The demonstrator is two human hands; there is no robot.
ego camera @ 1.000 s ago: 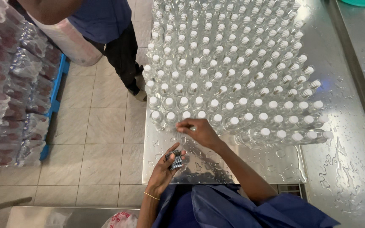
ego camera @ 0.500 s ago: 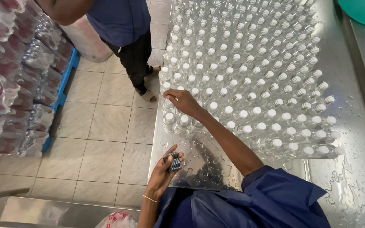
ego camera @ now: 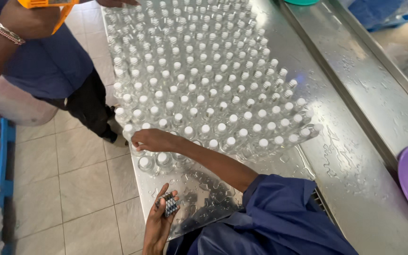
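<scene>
Right hand (ego camera: 153,140) closed over bottles (ego camera: 199,85) at 9 o'clock edge; left hand (ego camera: 159,218) gripping small stack of labels (ego camera: 170,204); best applied squarely, 1 at a time, neighbours steadied.

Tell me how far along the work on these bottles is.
Done: nearly all the clear bottles massed on the wet steel table already wear white caps. In hand: the right hand rests on bottles at the near left corner, while the left hand holds a small dark ridged item, which I cannot identify. Left: the near-row bottles, whose tops look different.
</scene>
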